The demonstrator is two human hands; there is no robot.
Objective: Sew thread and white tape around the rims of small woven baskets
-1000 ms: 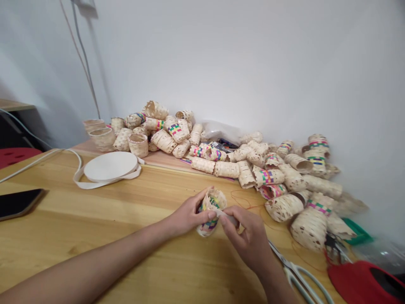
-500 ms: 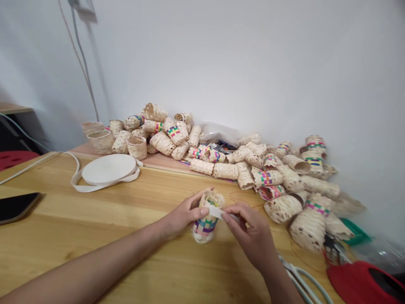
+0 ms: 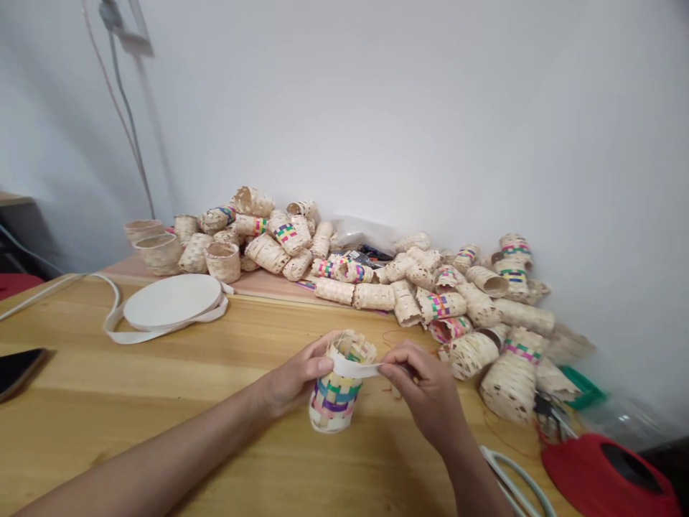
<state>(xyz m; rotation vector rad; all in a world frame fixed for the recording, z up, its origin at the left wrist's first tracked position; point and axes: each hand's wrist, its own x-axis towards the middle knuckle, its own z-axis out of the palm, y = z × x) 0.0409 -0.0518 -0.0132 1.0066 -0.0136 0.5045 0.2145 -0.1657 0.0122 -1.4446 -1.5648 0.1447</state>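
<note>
A small woven basket (image 3: 334,403) with teal, purple, pink and green bands stands tilted over the table in front of me. My left hand (image 3: 294,375) grips its left side near the rim, the thumb pressed on the front. Across the basket's upper front runs a white ribbon (image 3: 354,368); its left end lies under my left thumb. On the right, my right hand (image 3: 423,380) pinches the ribbon between thumb and forefinger, drawn out just beyond the basket's edge. Pale strip ends stick up ragged above the ribbon.
A roll of white ribbon (image 3: 172,301) lies on the wooden table (image 3: 161,388) at left, by a phone (image 3: 20,372). Several woven baskets (image 3: 375,296) are heaped along the wall. Scissors with pale handles (image 3: 517,481) and a red object (image 3: 603,474) lie at right.
The ribbon now lies along the basket's upper front, where before it was a short piece held at the rim. My view has shifted slightly, and the basket stands more upright.
</note>
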